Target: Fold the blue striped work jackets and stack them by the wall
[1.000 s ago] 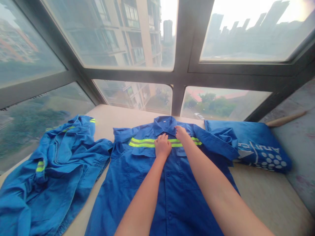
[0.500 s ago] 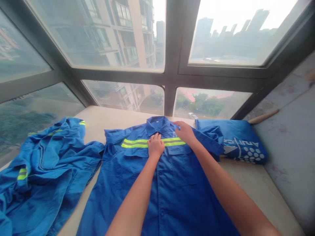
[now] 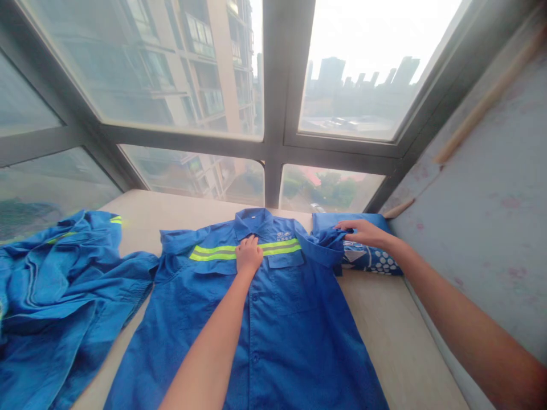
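Note:
A blue work jacket [image 3: 282, 296] with a yellow-green reflective stripe across the chest lies front up, collar toward the window. My left hand [image 3: 249, 255] rests on its button line just below the collar, fingers bent and pressed on the fabric. At the right shoulder, my right hand [image 3: 356, 232] pinches the bunched sleeve [image 3: 325, 247], its fingers partly hidden by cloth.
Another blue garment [image 3: 64, 296] lies crumpled at the left. A blue printed package [image 3: 376, 259] sits behind the sleeve at the right. Windows with grey frames [image 3: 273, 108] rise behind the pale surface [image 3: 384, 319]; a wall stands at the right.
My right hand has moved right, from above the jacket's chest to the sleeve, and now grips it. My left hand stays on the jacket. The view has shifted right.

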`<state>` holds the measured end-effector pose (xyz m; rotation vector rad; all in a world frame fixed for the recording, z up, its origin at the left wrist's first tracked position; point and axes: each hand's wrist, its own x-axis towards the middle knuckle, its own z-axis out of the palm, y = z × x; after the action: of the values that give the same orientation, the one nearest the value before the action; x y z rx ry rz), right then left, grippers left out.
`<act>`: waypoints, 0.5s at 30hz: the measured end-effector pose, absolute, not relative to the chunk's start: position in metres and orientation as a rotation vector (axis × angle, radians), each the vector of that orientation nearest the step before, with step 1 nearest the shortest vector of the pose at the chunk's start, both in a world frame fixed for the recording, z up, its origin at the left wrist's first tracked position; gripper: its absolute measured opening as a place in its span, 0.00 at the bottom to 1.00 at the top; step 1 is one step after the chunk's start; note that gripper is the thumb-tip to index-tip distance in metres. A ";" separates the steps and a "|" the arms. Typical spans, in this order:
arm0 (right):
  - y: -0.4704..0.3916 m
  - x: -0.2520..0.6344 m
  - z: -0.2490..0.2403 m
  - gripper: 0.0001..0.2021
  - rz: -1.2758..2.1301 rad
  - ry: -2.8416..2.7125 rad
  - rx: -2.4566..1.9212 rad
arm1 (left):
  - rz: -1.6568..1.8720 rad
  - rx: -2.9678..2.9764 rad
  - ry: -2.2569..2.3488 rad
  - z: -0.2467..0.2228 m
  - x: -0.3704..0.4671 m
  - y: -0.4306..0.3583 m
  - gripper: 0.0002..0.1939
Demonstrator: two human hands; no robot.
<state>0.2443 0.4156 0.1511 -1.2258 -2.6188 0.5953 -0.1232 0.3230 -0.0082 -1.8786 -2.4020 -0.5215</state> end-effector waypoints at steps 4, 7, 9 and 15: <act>0.413 0.254 0.208 0.14 0.693 -2.397 -1.272 | -0.517 -1.875 -2.411 -0.010 -0.125 0.325 0.23; 0.418 0.275 0.237 0.21 0.795 -2.161 -1.340 | -0.524 -1.875 -2.409 -0.010 -0.125 0.325 0.24; 0.423 0.290 0.244 0.23 0.883 -1.970 -1.421 | -0.533 -1.873 -2.408 -0.011 -0.125 0.325 0.24; 0.438 0.309 0.214 0.12 0.688 -1.709 -1.605 | -0.559 -1.875 -2.398 -0.010 -0.125 0.325 0.23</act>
<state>0.3091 0.4375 0.2139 -1.6048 -1.7087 0.6877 -0.1248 0.3247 -0.0102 -1.8753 -2.3981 -0.5585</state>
